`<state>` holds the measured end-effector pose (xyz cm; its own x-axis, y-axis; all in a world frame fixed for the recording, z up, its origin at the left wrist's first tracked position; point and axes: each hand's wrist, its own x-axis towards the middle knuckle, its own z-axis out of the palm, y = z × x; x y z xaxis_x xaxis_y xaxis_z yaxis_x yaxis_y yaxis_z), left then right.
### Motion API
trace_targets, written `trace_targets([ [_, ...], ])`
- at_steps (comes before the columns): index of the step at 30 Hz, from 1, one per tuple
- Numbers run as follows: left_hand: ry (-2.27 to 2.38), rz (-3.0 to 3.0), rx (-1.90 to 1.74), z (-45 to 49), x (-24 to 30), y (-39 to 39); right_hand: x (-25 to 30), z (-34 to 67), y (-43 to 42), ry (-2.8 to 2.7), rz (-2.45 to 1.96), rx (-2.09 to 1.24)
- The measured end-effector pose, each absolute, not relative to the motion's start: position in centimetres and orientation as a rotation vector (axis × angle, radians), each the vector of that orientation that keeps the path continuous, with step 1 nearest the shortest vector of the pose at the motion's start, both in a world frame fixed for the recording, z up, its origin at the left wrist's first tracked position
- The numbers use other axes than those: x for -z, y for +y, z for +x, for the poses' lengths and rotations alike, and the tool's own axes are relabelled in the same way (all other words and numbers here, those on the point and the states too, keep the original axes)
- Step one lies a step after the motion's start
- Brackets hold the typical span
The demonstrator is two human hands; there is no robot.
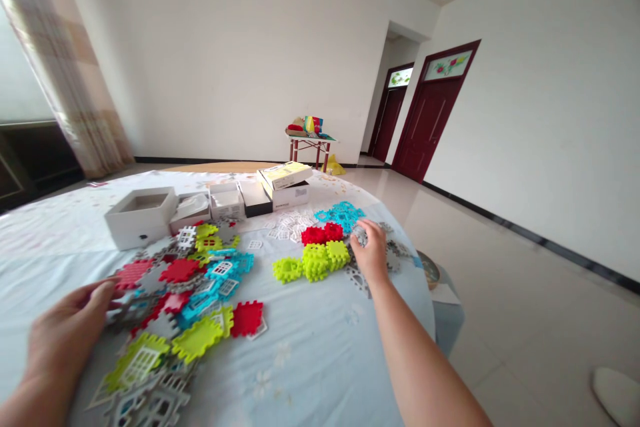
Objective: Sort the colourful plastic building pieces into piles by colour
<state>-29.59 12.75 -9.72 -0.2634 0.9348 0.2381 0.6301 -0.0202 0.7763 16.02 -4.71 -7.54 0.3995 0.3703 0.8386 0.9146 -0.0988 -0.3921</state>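
White box (295, 196): lettering (283, 205) illegible | hands (67, 327) (373, 253): red piece (134, 273) left, grey pieces (397, 252) right

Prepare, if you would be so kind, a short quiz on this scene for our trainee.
1. True or false: on the right, the red pile lies between the blue pile and the green pile.
2. Which hand is at the mixed heap?
3. Fill the gap: behind the mixed heap stands a row of ____.

Key:
1. True.
2. The left hand; the right hand is at the grey pile.
3. Boxes.
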Motion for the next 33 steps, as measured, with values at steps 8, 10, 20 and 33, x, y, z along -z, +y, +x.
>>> trace_targets([
  [8, 1.818, 1.535, -1.144, -28.2, 7.7, 11.1, 6.8, 6.2, -4.7, -1.724, -1.433, 0.224],
  [10, 1.816, 1.526, -1.149, -28.1, 7.6, 10.9, 7.1, 3.5, -5.0, -1.896, -1.375, 0.080],
  [20, 1.785, 1.516, -1.168, -28.4, 7.8, 11.2, 8.9, -0.6, -4.4, -2.198, -1.393, -0.184],
  [33, 1.781, 1.495, -1.177, -28.5, 8.4, 11.6, 7.4, 2.2, -5.0, -1.807, -1.489, -0.487],
])
